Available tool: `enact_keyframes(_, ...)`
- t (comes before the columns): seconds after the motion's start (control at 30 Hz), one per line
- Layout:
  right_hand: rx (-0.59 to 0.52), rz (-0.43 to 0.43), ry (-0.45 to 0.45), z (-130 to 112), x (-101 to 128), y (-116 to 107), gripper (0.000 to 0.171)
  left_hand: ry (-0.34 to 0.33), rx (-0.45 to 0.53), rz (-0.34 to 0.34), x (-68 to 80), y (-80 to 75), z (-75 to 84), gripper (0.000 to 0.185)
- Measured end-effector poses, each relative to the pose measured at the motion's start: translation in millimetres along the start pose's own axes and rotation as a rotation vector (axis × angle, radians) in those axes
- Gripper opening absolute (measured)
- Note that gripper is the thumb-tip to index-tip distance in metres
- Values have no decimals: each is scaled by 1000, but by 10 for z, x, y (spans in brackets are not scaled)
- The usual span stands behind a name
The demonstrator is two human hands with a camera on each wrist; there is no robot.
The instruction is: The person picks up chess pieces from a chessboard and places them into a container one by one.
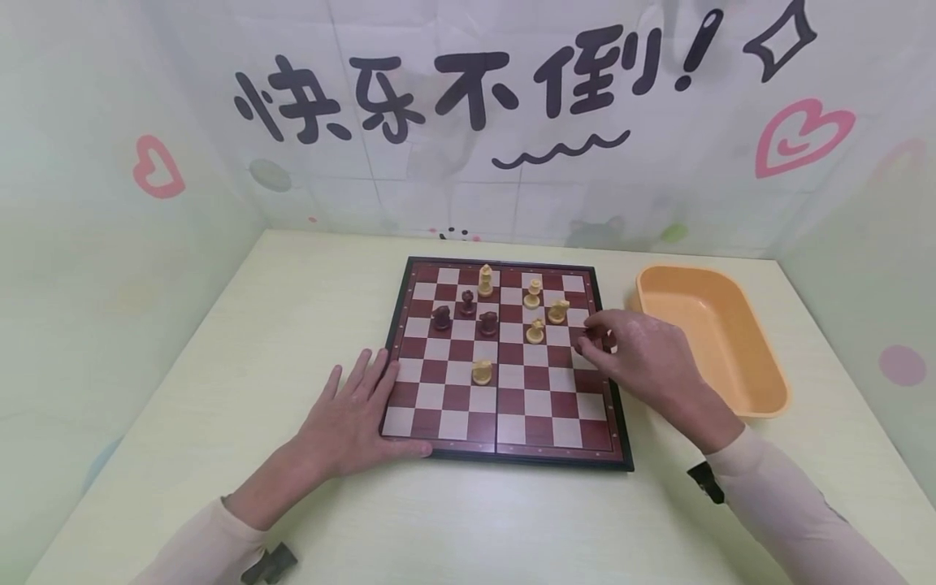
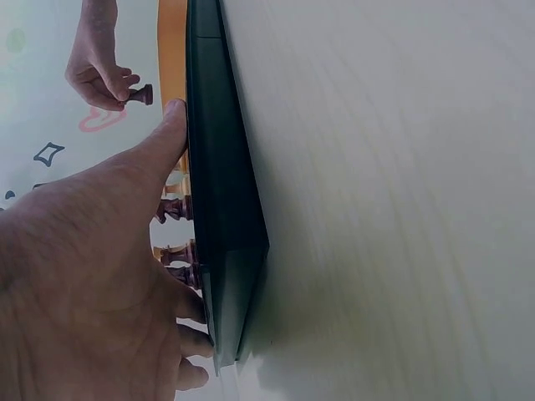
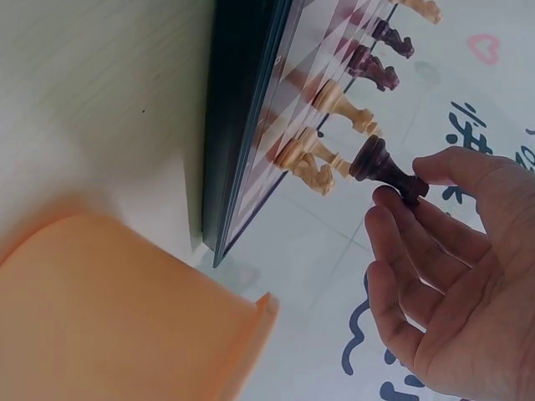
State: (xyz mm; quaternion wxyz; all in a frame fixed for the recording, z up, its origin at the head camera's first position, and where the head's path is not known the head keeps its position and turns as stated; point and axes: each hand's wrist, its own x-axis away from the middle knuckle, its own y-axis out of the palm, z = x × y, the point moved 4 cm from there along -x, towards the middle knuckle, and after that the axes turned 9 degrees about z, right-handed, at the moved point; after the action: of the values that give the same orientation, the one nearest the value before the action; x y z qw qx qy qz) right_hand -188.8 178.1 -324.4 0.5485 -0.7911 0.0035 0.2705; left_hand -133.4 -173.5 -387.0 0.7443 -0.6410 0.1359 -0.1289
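My right hand [image 1: 647, 353] is over the right edge of the chessboard [image 1: 483, 424]. Between thumb and fingertips it pinches a dark chess piece [image 3: 384, 170] by its top, and the broad base points away from the palm. The fingers mostly cover that piece in the head view. At the board's near left corner my left hand [image 1: 349, 422] rests with fingers spread, its thumb along the front edge. Standing on the squares are a light knight [image 1: 482, 372], a dark knight [image 1: 488, 322], another dark knight [image 1: 441, 317] and several other pieces, including a tall light one [image 1: 486, 280].
An orange plastic tub [image 1: 747, 353] stands on the table [image 1: 241, 341] to the right of the board, close behind my right hand. Past the table's far edge rises a wall covering [image 1: 439, 195] printed with large characters and hearts.
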Motion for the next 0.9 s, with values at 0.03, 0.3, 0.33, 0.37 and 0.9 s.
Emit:
enact_keyframes(0.03, -1, -2, 2, 6, 4, -3, 21, -2, 2, 0, 2, 0, 0, 127)
enact_keyframes(0.3, -3, 43, 40, 92, 42, -82, 16, -2, 7, 10, 1, 6, -3, 127)
enact_keyframes(0.33, -1, 53, 44, 105, 45, -96, 15, -2, 6, 10, -1, 7, -5, 127)
enact_keyframes(0.37, 1, 58, 47, 117, 47, -105, 15, -2, 7, 10, -2, 9, -6, 127)
enact_keyframes(0.9, 19, 34, 68, 258, 117, -182, 18, -3, 13, 17, -2, 14, -6, 127)
